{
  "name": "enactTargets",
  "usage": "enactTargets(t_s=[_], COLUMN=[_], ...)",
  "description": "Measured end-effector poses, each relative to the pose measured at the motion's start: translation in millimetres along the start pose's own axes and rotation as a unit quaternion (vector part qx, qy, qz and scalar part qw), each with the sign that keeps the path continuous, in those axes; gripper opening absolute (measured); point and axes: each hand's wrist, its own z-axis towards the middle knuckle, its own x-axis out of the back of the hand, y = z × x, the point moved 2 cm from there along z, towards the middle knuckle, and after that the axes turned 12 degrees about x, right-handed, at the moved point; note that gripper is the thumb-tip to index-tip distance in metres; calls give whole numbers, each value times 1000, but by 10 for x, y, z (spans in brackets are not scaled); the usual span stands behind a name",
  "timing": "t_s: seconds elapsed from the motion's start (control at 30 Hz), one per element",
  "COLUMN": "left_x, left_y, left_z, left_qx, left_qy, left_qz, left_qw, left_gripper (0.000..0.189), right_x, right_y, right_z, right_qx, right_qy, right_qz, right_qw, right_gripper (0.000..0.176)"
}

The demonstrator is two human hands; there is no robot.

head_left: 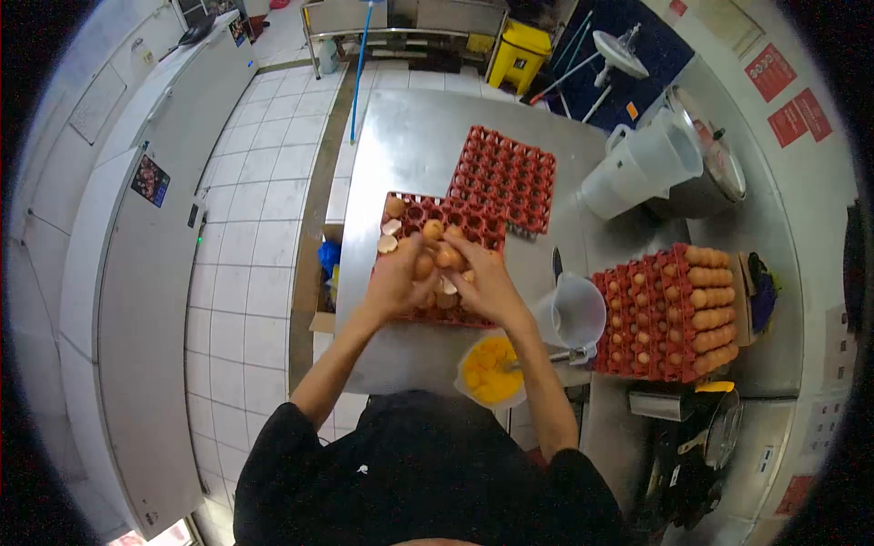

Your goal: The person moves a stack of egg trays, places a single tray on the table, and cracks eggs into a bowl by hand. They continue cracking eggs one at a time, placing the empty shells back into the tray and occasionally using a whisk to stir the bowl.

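Over the near red egg tray (492, 238), my two hands are close together with fingers curled. My left hand (397, 280) is closed around a brown egg (423, 266), its fingers slightly blurred. Another brown egg (449, 257) sits between the thumb and fingers of my right hand (488, 280). Cracked shell halves (388, 244) lie in the tray's left side, and a whole egg (395, 207) rests in its far left corner. Below my hands, more eggs and shells are partly hidden. A container of yellow beaten egg (492, 371) stands near my right forearm, with a metal tool in it.
Another red tray (503, 173) lies farther back on the steel table (401, 127). On the right are a translucent jug (577, 314), a tall stack of filled egg trays (665, 314) and larger plastic pitchers (642, 164). A yellow bin (521, 53) stands beyond the table.
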Motion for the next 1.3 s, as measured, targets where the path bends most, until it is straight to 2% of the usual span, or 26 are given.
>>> enactTargets(t_s=[0.03, 0.1, 0.13, 0.2, 0.23, 0.3, 0.37, 0.43, 0.57, 0.63, 0.67, 0.73, 0.77, 0.8, 0.83, 0.87, 0.9, 0.93, 0.97, 1.0, 1.07, 1.13, 1.17, 1.2, 1.27, 1.3], left_x=[76, 179, 228, 209, 93, 232, 336, 412, 421, 339, 316, 256, 362, 402, 430, 418, 397, 336, 153, -13, -321, -533, -621, -699, -882, -985], left_y=[-142, -492, -639, -1039, -1349, -1215, -1036, -966, -894, -984, -948, -730, -389, -170, 27, 195, 343, 463, 483, 509, 638, 757, 749, 750, 819, 828], left_z=[182, 538, 666, 837, 848, 730, 532, 268, -331, -583, -628, -705, -690, -669, -638, -635, -626, -634, -663, -682, -730, -798, -880, -952, -1068, -1100], left_qx=[-6, 49, 44, 116, 66, 58, 72, 164, 235, 215, 219, 187, 207, 215, 154, 95, 44, -9, -11, -8, -62, -71, -53, -31, -11, -17], left_qy=[6, -6, 2, -122, -85, -55, -48, 18, 21, 48, 48, 67, 71, 60, 106, 149, 209, 269, 285, 270, 145, 72, 104, 135, 112, 46], left_qz=[-1, -1, -2, 155, 132, 82, 60, -30, -113, -236, -236, -224, -246, -248, -261, -274, -246, -215, -275, -276, -47, -68, -119, -168, -184, -158], left_qw=[1000, 999, 999, 973, 985, 993, 994, 986, 965, 946, 946, 954, 944, 943, 947, 945, 946, 939, 918, 922, 986, 993, 986, 976, 976, 986], left_gripper=[41, 39, 39, 38, 40, 43, 43, 44, 45, 42, 42, 40, 38, 38, 39, 41, 42, 44, 45, 45, 48, 47, 46, 44, 42, 42], right_x=[-76, -491, -564, -732, -756, -806, -1033, -1468, -1415, -1402, -1328, -971, -889, -800, -694, -575, -452, -385, -373, -372, -435, -475, -480, -463, -478, -546], right_y=[118, 762, 957, 1209, 1192, 1165, 1263, 1711, 1443, 1553, 1469, 1064, 959, 886, 793, 558, 234, 5, -113, -214, -319, -312, -214, -221, -283, -257], right_z=[270, 721, 931, 1266, 1420, 1713, 1853, 1944, 1943, 1959, 1882, 1667, 1514, 1323, 1107, 823, 528, 245, -19, -253, -628, -952, -1212, -1326, -1528, -1617], right_qx=[3, 101, 108, 30, 35, -27, -19, 5, -4, -1, -2, -26, -37, -63, -89, -108, -121, -124, -133, -138, -144, -191, -189, -191, -214, -245], right_qy=[-26, -27, -27, -218, -219, -186, -181, -180, -221, -168, -171, -8, -10, 55, 126, 135, 192, 248, 263, 291, 335, 463, 417, 436, 445, 470], right_qz=[-36, -119, -124, -217, -222, -134, -124, -123, -148, -136, -134, -69, -66, 123, 304, 302, 445, 575, 573, 586, 600, 504, 565, 563, 504, 460], right_qw=[999, 987, 986, 951, 949, 973, 975, 976, 964, 976, 976, 997, 997, 989, 940, 938, 866, 770, 765, 744, 713, 704, 686, 676, 709, 712], right_gripper=[58, 55, 55, 52, 52, 49, 47, 46, 46, 46, 46, 38, 38, 35, 33, 33, 34, 34, 34, 36, 37, 36, 37, 37, 38, 37])
